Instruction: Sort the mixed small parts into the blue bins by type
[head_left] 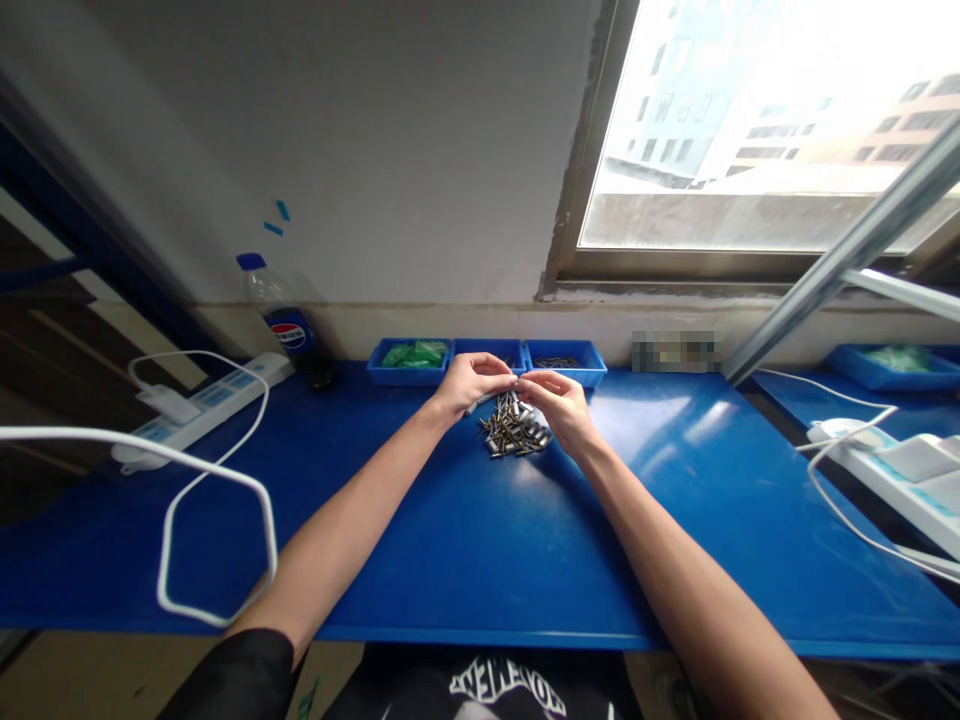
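Above the middle of the blue table, my left hand (466,386) and my right hand (561,404) meet at the fingertips. Both are closed in a pinch around something tiny, too small to make out. Right below them lies a loose pile of small metal pins and cylinders (514,432), silver and brass-coloured. My hands cover the upper part of this pile. A pale, slim piece (480,402) shows just under my left hand; its kind is unclear.
Behind my hands stand a blue bin with green packets (411,356), a partly hidden middle bin (510,350) and a bin of dark pins (559,364). A cola bottle (291,325), a power strip (217,405) and a looping white cable (163,540) are at left. A metal frame (817,275) rises at right.
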